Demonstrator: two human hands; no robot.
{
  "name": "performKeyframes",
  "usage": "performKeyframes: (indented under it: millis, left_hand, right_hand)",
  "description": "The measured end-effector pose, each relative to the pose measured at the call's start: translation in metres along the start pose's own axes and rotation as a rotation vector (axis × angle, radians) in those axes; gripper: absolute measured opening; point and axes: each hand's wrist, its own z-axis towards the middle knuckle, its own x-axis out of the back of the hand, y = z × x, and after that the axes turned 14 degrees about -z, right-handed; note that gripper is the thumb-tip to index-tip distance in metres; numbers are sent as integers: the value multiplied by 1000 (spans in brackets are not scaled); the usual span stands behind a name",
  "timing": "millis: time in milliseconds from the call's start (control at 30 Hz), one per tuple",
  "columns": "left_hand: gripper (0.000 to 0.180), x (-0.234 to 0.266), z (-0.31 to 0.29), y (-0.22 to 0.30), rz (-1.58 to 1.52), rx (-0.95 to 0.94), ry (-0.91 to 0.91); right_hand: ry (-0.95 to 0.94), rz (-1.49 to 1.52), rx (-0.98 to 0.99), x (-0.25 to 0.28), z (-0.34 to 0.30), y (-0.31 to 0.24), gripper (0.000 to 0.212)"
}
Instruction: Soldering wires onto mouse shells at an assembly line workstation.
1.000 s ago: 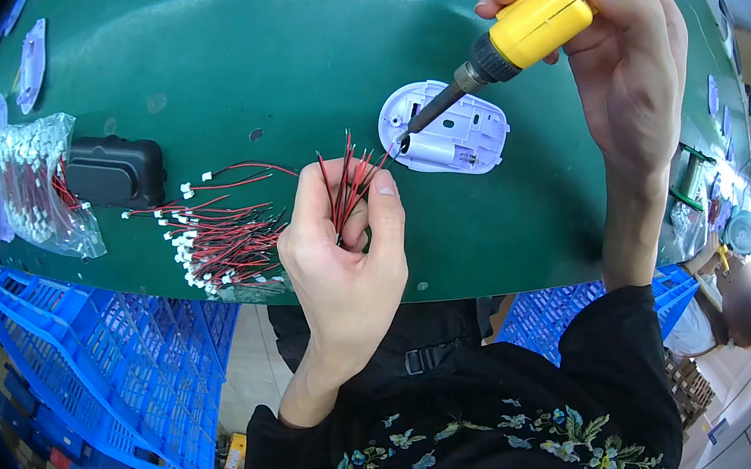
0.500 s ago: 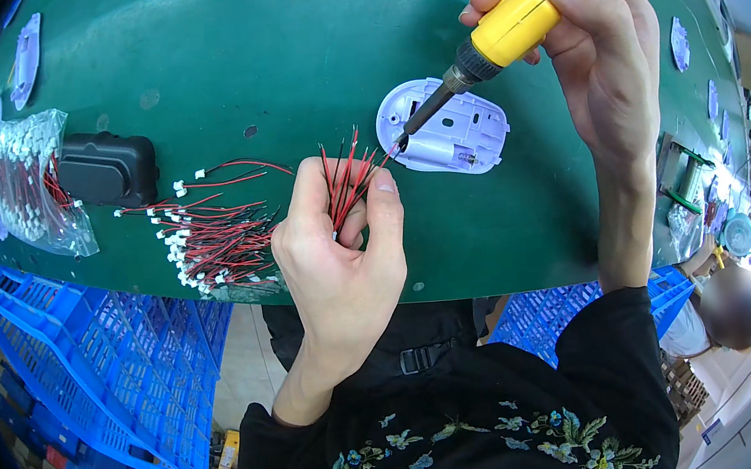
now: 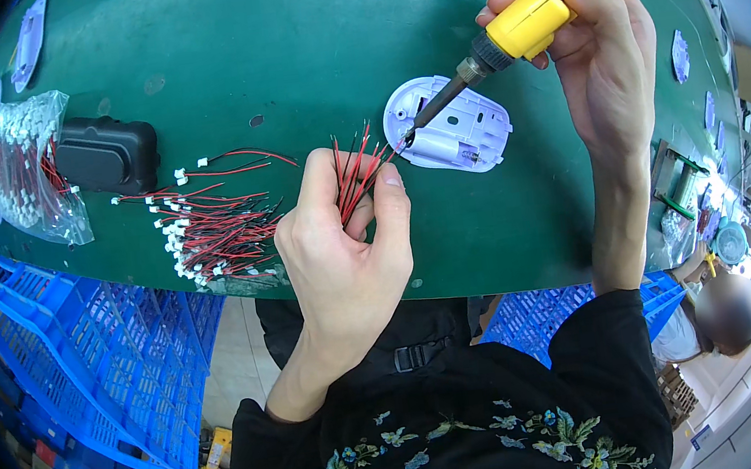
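Observation:
My left hand (image 3: 345, 247) is closed around a bundle of red and black wires (image 3: 354, 181), their bare ends fanning up and to the right. In my right hand (image 3: 605, 51) is a yellow soldering iron (image 3: 532, 20), slanting down to the left. Its dark tip meets the wire ends at the left side of a pale lilac plastic housing (image 3: 481, 120) lying on the table; the exact contact is too small to make out. Left of my left hand lies a pile of red and black wires with white connectors (image 3: 208, 230).
A clear bag of wires (image 3: 30, 172) and a black case (image 3: 110, 155) lie at the left of the green table (image 3: 234, 47). Lilac parts (image 3: 29, 42) line its edges. Blue crates (image 3: 102, 358) stand below; a solder spool stand (image 3: 683, 181) sits right, with another person (image 3: 727, 315) beyond.
The iron's tip and the wire ends have shifted slightly right together. The housing appears slightly right too, while the whole view has moved a little.

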Motion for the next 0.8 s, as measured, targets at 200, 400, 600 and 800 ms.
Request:
performKeyframes:
  millis: [200, 400, 600, 800]
  left_hand:
    - [17, 0, 0, 0, 3, -1, -3]
    - [18, 0, 0, 0, 2, 2, -6]
    - [14, 0, -3, -3, -32, 11, -18]
    - [18, -1, 0, 1, -12, -4, -4]
  right_hand:
    - [11, -17, -12, -1, 1, 3, 24]
    - [15, -40, -1, -2, 0, 1, 24]
    - [-29, 25, 42, 0, -1, 3, 24]
    - [-33, 36, 51, 1, 0, 4, 24]
